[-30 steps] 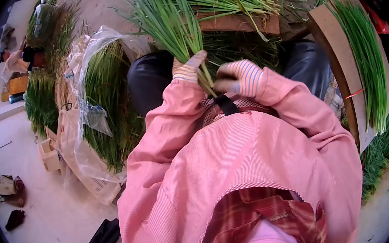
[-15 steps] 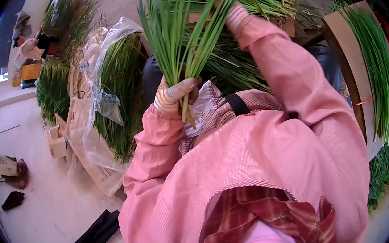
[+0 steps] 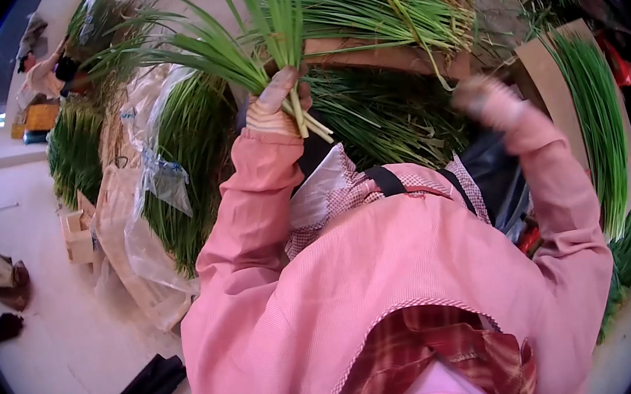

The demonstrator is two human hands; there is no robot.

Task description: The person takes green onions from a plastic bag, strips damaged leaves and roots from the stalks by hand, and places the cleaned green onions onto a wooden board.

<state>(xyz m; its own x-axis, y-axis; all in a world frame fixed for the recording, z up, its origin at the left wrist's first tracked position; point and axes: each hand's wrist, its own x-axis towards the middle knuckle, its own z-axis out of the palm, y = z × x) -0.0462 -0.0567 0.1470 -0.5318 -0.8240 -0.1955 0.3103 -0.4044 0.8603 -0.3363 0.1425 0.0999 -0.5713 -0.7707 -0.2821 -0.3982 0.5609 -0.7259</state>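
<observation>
My left hand [image 3: 275, 107], in a striped glove, is closed around the pale stem ends of a bunch of long green chives [image 3: 284, 31]. The leaves fan upward and to the left. My right hand [image 3: 486, 100], blurred by motion, is at the right beyond my lap. A thin yellowish leaf [image 3: 430, 54] runs down to its fingers, which seem closed on it. Beyond my hands, a large pile of chives [image 3: 380, 5] lies on cardboard [image 3: 362, 52]. More chives [image 3: 383, 113] lie lower down, just past my lap.
On the right, a bundle of chives [image 3: 592, 122] rests on a cardboard-topped surface [image 3: 540, 69]. At left stand chives beside clear plastic [image 3: 164, 186] and a pale crate [image 3: 115, 226]. Another person [image 3: 45, 75] is at the far left. Dark bags [image 3: 6, 326] lie on the floor.
My right hand has come back from the far pile toward the right, with the yellowish leaf trailing. My left hand has moved slightly up, and its bunch now leans left.
</observation>
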